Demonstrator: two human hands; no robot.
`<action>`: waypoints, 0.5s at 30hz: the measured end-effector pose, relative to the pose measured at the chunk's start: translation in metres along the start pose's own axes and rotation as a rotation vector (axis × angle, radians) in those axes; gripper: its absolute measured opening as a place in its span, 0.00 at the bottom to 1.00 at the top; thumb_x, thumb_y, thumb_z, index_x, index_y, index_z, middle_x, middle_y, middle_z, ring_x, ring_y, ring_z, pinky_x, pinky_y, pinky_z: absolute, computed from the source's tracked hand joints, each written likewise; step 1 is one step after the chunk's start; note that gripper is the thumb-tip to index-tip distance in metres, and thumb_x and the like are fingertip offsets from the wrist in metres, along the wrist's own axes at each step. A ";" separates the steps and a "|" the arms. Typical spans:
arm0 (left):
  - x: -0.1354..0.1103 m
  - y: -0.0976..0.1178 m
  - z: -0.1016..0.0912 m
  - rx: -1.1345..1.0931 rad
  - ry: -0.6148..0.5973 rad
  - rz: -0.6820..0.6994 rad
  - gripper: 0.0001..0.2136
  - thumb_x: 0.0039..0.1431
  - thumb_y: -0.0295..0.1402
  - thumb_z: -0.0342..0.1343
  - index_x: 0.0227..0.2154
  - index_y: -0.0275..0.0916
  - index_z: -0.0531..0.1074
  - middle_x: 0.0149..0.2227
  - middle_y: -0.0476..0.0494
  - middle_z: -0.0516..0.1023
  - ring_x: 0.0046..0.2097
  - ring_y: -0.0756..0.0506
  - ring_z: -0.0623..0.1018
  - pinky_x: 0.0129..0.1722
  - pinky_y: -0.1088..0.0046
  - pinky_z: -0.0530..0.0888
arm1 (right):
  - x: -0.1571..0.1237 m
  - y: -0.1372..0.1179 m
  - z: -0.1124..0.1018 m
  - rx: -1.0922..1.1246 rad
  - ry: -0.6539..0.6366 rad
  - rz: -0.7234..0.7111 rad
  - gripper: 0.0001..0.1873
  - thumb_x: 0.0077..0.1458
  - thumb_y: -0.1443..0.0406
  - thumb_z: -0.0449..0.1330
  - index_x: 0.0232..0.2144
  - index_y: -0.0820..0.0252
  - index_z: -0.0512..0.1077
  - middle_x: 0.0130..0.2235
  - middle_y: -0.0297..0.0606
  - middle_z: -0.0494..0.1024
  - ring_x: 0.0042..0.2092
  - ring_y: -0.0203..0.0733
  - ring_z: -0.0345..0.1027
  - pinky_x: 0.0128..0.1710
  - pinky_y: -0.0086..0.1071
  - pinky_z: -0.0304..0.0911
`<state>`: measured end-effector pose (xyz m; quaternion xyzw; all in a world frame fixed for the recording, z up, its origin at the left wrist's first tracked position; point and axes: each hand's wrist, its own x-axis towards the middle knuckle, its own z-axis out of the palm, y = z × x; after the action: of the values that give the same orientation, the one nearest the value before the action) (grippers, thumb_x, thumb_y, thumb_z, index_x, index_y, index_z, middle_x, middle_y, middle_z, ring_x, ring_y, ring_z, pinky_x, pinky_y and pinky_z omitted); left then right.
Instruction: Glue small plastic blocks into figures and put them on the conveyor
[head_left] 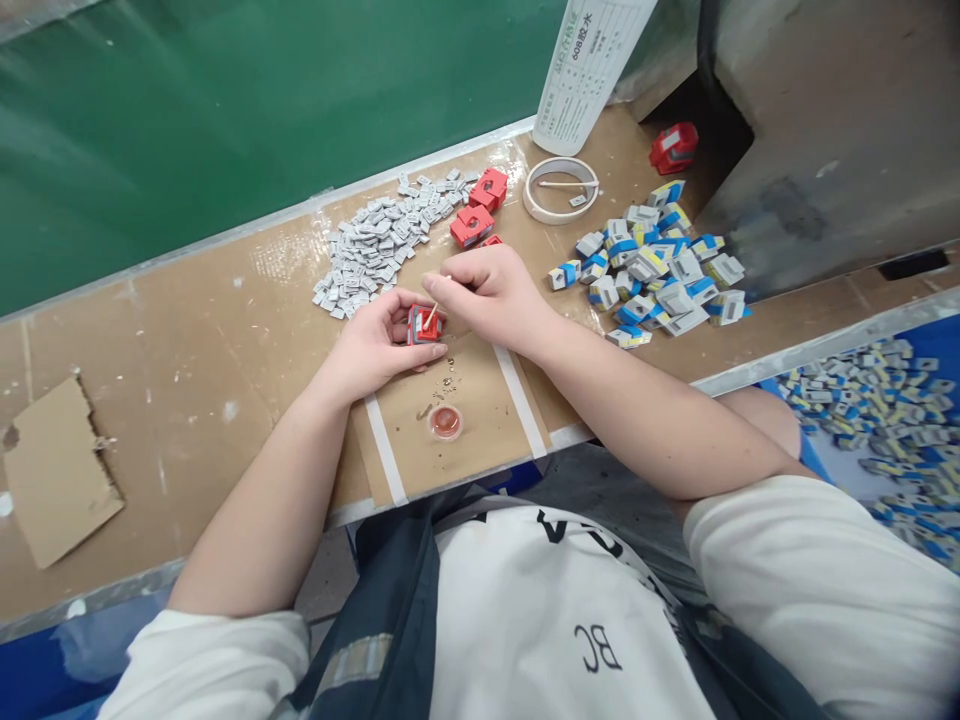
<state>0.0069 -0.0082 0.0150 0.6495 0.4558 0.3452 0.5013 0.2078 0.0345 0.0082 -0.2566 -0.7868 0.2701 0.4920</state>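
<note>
A small red and grey plastic block (424, 325) is held in my left hand (379, 338), with the fingers and thumb around its sides. Between the pinched fingers of my right hand (487, 300) is a thin wooden stick (430, 316), its lower tip touching or very close to the block's top face. Below the hands, a small clear dish (445, 422) holds reddish-brown liquid. It sits on a cardboard sheet (480, 400) edged with white tape strips. Several red blocks (472, 226) lie just beyond my right hand, one partly hidden by it.
Behind my left hand spreads a heap of small grey labelled plates (382, 240). A tape roll (561, 190) encircles another stick, near a labelled white bottle (589, 75). Blue-yellow-grey parts (660, 265) are piled at right. More fill a bin (877, 430). Torn cardboard (60, 475) lies left.
</note>
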 end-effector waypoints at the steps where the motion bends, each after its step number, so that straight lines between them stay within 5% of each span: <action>1: 0.000 0.000 0.000 0.001 -0.001 0.001 0.30 0.46 0.33 0.77 0.51 0.37 0.70 0.42 0.44 0.78 0.37 0.47 0.80 0.30 0.75 0.81 | 0.000 0.000 0.000 0.003 0.002 0.002 0.27 0.69 0.58 0.55 0.21 0.63 0.50 0.23 0.32 0.46 0.30 0.28 0.43 0.31 0.27 0.46; 15: -0.001 0.001 0.000 0.005 0.010 -0.017 0.32 0.45 0.33 0.78 0.51 0.36 0.70 0.47 0.39 0.79 0.39 0.46 0.81 0.30 0.75 0.81 | 0.001 0.001 -0.001 0.005 0.060 0.032 0.28 0.69 0.58 0.55 0.22 0.63 0.49 0.23 0.32 0.46 0.30 0.28 0.43 0.31 0.25 0.47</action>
<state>0.0071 -0.0089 0.0163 0.6452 0.4644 0.3430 0.5003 0.2083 0.0357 0.0082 -0.2760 -0.7667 0.2721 0.5118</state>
